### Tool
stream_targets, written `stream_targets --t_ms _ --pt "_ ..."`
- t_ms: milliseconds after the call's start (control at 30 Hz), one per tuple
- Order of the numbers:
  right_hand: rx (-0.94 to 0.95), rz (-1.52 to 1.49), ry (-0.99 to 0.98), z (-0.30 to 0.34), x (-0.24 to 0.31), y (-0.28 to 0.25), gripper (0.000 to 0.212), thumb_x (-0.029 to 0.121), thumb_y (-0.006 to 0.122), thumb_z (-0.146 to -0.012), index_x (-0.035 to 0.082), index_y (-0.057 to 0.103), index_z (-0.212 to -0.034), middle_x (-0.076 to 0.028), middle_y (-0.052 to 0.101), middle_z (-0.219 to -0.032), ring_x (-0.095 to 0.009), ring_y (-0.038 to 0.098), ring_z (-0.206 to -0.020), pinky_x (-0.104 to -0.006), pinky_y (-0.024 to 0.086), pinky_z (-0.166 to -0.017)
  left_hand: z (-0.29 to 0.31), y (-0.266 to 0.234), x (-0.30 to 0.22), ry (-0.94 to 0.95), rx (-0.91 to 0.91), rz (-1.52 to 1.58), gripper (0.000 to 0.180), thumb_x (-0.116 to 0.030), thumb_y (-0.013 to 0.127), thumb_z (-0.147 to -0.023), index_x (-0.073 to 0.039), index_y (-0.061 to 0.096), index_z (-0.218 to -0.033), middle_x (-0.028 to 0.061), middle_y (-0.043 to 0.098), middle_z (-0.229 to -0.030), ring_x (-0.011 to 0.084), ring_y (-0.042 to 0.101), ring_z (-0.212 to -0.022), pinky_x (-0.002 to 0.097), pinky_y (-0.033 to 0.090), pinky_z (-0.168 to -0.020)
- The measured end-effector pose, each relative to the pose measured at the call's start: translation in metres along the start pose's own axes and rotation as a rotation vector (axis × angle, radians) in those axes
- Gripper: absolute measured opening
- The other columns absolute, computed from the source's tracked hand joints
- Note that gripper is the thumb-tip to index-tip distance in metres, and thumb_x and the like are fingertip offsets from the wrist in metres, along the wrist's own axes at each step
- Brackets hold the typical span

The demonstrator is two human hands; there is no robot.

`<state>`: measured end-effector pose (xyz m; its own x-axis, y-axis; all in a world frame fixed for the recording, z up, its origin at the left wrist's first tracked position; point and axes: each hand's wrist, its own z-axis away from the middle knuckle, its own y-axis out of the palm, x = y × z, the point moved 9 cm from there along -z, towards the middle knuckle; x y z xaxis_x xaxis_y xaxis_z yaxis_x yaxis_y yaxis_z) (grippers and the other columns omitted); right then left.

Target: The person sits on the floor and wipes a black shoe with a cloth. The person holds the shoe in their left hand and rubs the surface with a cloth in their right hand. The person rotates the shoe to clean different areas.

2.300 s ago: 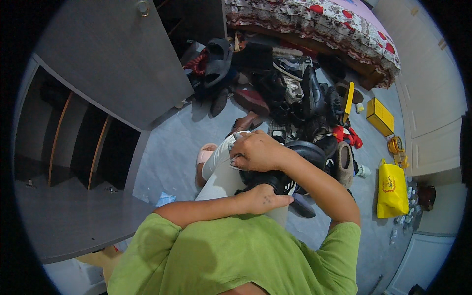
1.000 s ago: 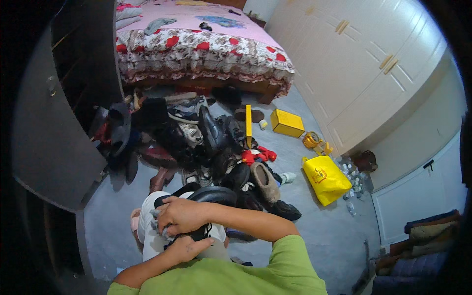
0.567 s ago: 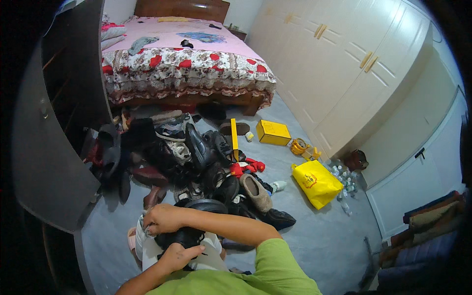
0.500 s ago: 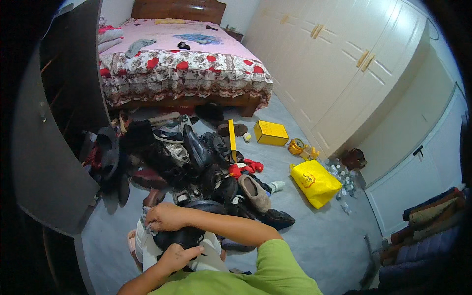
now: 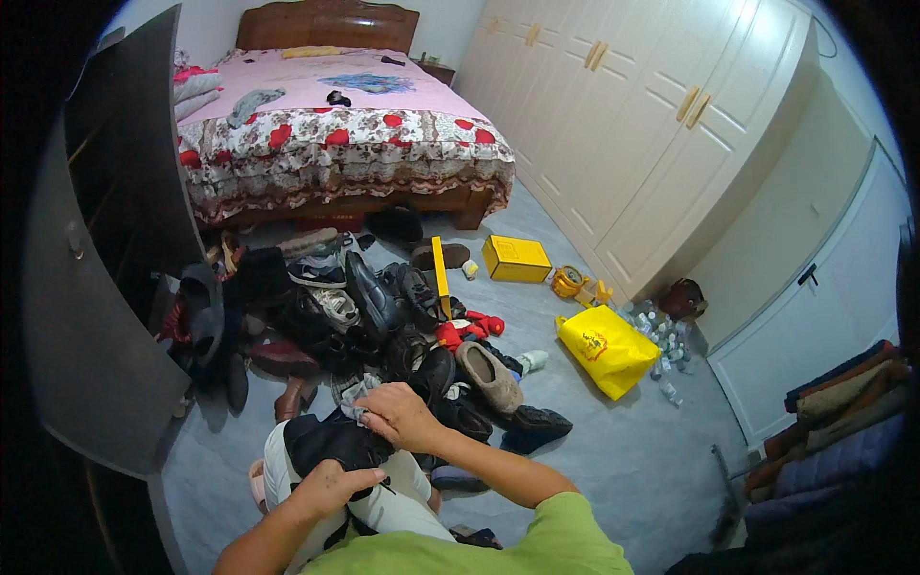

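Note:
A black shoe [image 5: 326, 443] rests across my lap, above my white trousers. My left hand [image 5: 331, 487] is closed on its near side, thumb pointing right. At the shoe's far end my right hand [image 5: 401, 418] pinches a crumpled grey cloth [image 5: 356, 395] against or just over it. The shoe's underside and part of its opening are hidden. Just beyond my hands lies a heap of mostly dark shoes, with a black leather shoe [image 5: 372, 292], a brown boot [image 5: 292, 398] and a beige fuzzy slipper [image 5: 491, 377] among them.
An open dark cabinet [image 5: 125, 192] stands at the left. Right of the heap are a yellow box [image 5: 517, 259], a yellow bag [image 5: 609, 352] and several plastic bottles [image 5: 666, 350]. A bed [image 5: 335, 153] is behind, a cream wardrobe [image 5: 623, 134] to the right, hanging clothes [image 5: 843, 431] lower right.
My right hand has moved right with the grey cloth, from the shoe's left side to its far right. The shoe has turned in my left hand. The whole view has shifted slightly.

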<state>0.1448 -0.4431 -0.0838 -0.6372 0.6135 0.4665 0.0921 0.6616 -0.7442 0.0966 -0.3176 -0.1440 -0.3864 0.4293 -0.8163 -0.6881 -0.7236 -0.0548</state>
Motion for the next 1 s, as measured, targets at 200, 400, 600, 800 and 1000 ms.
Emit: stream_targets --t_ms 200,400,600,800,1000 --pt "-0.026 0.022 0.059 -0.001 0.002 0.001 0.023 0.016 0.06 -0.084 0.007 0.061 -0.104 -0.011 0.061 -0.092 -0.03 0.058 -0.091 -0.0396 0.041 -0.084 0.005 0.003 -0.036 0.469 0.04 -0.557 0.063 -0.052 0.073 -0.072 0.006 0.061 -0.094 0.0095 0.059 -0.075 0.0227 0.054 -0.068 0.0325 0.046 -0.064" --pt "-0.087 0.093 -0.039 0.013 0.006 0.0 0.029 0.016 0.063 -0.08 0.008 0.059 -0.107 -0.011 0.059 -0.091 -0.03 0.057 -0.089 -0.0405 0.041 -0.082 -0.005 0.026 -0.029 0.531 0.028 -1.255 0.054 -0.038 0.066 -0.078 0.001 0.058 -0.115 0.023 0.055 -0.121 0.0403 0.049 -0.113 0.0421 0.042 -0.094" --pt "-0.139 0.193 0.024 0.023 0.012 -0.015 0.032 0.014 0.064 -0.079 0.008 0.058 -0.109 -0.011 0.059 -0.092 -0.03 0.056 -0.089 -0.0398 0.041 -0.082 -0.002 -0.002 -0.041 0.332 -0.052 -0.958 0.031 -0.021 0.062 -0.079 -0.008 0.063 -0.107 0.0194 0.063 -0.103 0.0403 0.057 -0.093 0.0445 0.046 -0.082" --pt "-0.174 0.106 0.013 0.017 0.014 -0.032 0.029 0.014 0.065 -0.077 0.007 0.061 -0.106 -0.012 0.061 -0.091 -0.031 0.059 -0.088 -0.0398 0.044 -0.078 0.016 -0.015 -0.081 0.371 -0.057 -0.566 0.03 -0.021 0.063 -0.085 -0.008 0.062 -0.112 0.0177 0.065 -0.096 0.0332 0.061 -0.085 0.0389 0.048 -0.079" --pt "-0.094 0.08 0.006 -0.01 0.017 -0.034 0.027 0.014 0.065 -0.077 0.006 0.061 -0.103 -0.011 0.063 -0.089 -0.03 0.06 -0.084 -0.0389 0.045 -0.076 0.014 -0.032 -0.034 0.026 -0.018 0.212 0.038 -0.023 0.065 -0.088 0.004 0.056 -0.114 0.0094 0.064 -0.099 0.0173 0.061 -0.085 0.0319 0.05 -0.077"
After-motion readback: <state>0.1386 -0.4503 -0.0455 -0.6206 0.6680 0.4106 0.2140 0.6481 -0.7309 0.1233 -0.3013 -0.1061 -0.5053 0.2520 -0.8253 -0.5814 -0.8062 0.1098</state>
